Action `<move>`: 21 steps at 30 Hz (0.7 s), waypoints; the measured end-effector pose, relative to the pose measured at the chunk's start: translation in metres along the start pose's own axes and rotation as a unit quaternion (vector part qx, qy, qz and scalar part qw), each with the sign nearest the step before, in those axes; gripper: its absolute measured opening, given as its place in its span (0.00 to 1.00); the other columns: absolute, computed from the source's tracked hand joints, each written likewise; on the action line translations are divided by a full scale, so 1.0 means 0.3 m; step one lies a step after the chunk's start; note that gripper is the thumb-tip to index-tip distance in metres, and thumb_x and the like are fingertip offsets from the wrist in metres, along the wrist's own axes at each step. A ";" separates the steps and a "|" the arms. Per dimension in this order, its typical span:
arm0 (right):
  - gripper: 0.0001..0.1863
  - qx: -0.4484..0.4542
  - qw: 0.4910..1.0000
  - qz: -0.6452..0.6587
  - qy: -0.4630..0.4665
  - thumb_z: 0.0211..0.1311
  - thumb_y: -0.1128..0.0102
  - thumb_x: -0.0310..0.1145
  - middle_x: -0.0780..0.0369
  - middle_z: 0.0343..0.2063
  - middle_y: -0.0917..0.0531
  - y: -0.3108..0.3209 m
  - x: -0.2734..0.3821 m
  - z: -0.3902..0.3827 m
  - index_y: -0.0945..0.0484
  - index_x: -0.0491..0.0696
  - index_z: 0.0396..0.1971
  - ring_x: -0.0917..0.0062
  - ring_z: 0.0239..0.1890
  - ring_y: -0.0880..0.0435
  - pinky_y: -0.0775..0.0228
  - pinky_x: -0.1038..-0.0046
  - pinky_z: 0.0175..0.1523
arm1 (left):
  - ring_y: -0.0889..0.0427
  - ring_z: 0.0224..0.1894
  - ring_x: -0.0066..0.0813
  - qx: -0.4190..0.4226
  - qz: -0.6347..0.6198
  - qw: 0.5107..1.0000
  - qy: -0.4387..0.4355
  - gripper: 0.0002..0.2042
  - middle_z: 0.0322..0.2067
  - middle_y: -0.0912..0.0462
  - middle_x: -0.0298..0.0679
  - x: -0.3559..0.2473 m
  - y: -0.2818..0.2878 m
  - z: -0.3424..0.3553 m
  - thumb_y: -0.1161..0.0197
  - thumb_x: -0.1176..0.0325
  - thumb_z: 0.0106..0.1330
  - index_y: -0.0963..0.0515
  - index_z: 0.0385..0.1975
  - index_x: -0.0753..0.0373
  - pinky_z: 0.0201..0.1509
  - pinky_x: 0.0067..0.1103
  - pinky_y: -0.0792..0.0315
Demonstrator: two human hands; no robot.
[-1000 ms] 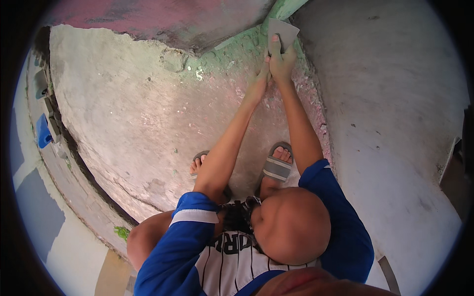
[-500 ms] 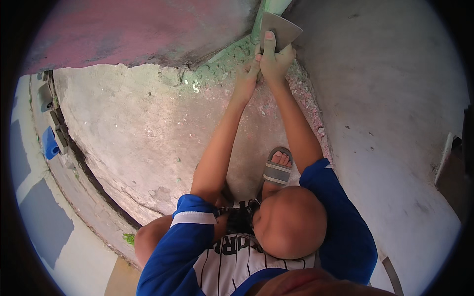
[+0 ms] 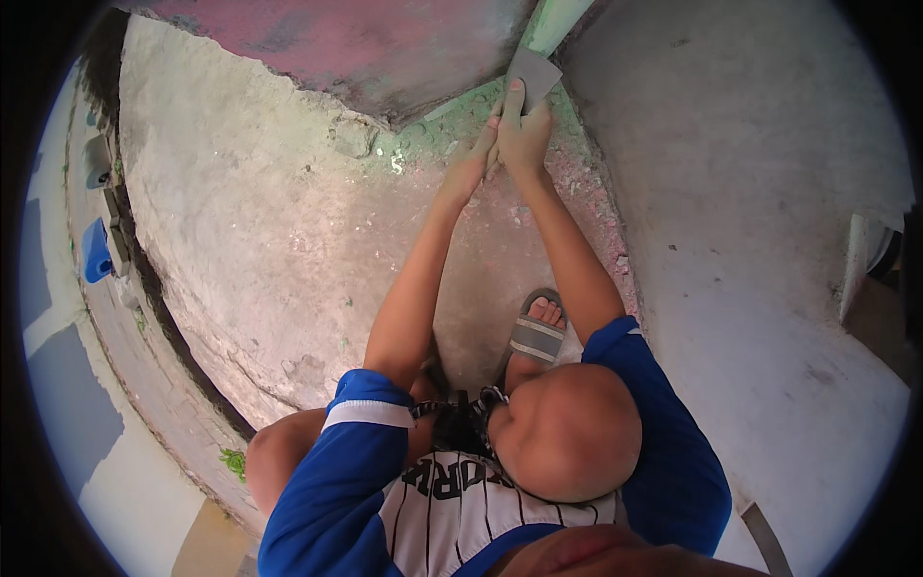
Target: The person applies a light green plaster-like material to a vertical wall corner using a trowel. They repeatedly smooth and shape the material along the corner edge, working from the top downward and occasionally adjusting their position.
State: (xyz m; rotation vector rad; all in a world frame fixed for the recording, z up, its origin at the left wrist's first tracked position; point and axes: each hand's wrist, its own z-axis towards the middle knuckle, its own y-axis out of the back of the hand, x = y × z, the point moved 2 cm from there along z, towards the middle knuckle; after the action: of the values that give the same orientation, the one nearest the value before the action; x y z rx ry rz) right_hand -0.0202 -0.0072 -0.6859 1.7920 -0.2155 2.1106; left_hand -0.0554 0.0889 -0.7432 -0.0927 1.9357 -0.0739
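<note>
A scraper (image 3: 538,75) with a flat, flared grey blade is held out ahead of me, close to a narrow green-painted edge (image 3: 556,27) in the wall corner. My right hand (image 3: 526,144) is closed round its handle, the thumb laid up along the blade. Pressed against it from the left, my left hand (image 3: 468,168) is closed as well; most of its fingers and the handle are hidden between the two palms. Greenish dust coats the fingers of both hands. Beneath them, green and pink paint crumbs (image 3: 452,139) litter the floor along the corner.
A wall with worn pink paint (image 3: 385,48) stands at the upper left; a grey wall (image 3: 731,192) rises on the right. My sandalled foot (image 3: 540,327) rests on the rough concrete floor (image 3: 269,240). Beyond a dark gap at left lie a blue object (image 3: 96,252) and grey blocks (image 3: 115,231).
Both hands and the scraper have come slightly nearer to me and a little left. The blade has turned somewhat. The whole view has shifted, showing more of the floor at the upper left.
</note>
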 end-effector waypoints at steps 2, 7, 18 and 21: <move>0.17 0.001 1.000 0.003 -0.016 0.80 0.48 0.37 0.62 0.20 0.18 -0.002 -0.013 0.004 0.24 0.39 0.33 0.79 0.21 0.21 0.30 0.71 0.28 | 0.33 0.18 0.17 0.066 -0.044 0.997 0.010 0.30 0.18 0.26 0.29 -0.054 0.016 0.001 0.46 0.41 0.78 0.24 0.19 0.59 0.23 0.20 0.43; 0.16 0.012 0.999 0.004 -0.043 0.80 0.49 0.36 0.61 0.21 0.17 -0.026 0.006 -0.018 0.24 0.39 0.34 0.78 0.22 0.20 0.29 0.70 0.29 | 0.36 0.17 0.15 0.098 -0.058 0.993 0.043 0.28 0.16 0.28 0.27 -0.058 0.072 0.002 0.42 0.42 0.76 0.23 0.21 0.59 0.21 0.19 0.47; 0.14 -0.065 0.993 -0.008 0.096 0.79 0.49 0.33 0.63 0.18 0.19 -0.052 0.293 0.101 0.24 0.37 0.37 0.77 0.22 0.19 0.28 0.68 0.32 | 0.34 0.17 0.17 0.194 -0.111 0.973 -0.051 0.30 0.14 0.30 0.29 -0.287 0.025 0.125 0.37 0.39 0.72 0.24 0.16 0.60 0.21 0.19 0.46; 0.13 -0.071 0.987 -0.106 0.100 0.78 0.49 0.32 0.61 0.18 0.18 -0.028 0.152 0.066 0.24 0.36 0.40 0.75 0.25 0.18 0.26 0.67 0.35 | 0.33 0.16 0.18 0.147 -0.092 0.985 0.021 0.31 0.14 0.30 0.29 -0.170 0.035 0.095 0.37 0.36 0.71 0.22 0.18 0.61 0.20 0.19 0.44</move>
State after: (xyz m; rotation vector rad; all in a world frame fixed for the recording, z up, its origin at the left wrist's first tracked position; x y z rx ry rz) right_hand -0.0046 0.0018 -0.6388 1.4434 -0.1129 2.0503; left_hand -0.0109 0.1044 -0.7070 -0.0722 1.9331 -0.4858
